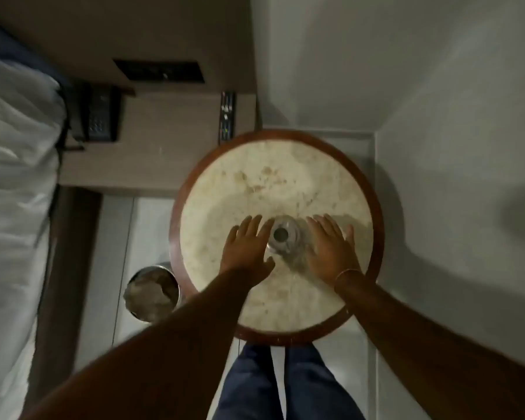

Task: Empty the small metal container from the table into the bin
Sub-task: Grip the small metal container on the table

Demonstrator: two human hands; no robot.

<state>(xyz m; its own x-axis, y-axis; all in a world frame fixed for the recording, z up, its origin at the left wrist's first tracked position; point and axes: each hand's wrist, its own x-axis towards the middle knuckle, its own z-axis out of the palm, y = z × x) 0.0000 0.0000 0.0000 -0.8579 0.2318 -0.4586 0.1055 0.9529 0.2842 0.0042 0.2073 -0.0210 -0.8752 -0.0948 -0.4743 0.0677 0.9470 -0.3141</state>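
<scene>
Tabletop (285, 183) bare beyond container (282, 234); bin (152, 291) on floor by table's left edge, mouth prob. unobstructed.

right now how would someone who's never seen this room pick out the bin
Start at the round table with the dark wooden rim. On the floor against its left edge, toward the bed, stands the bin. It is a shiny metal cylinder, open-topped, with crumpled rubbish inside, far larger than the small metal container on the tabletop.
</scene>
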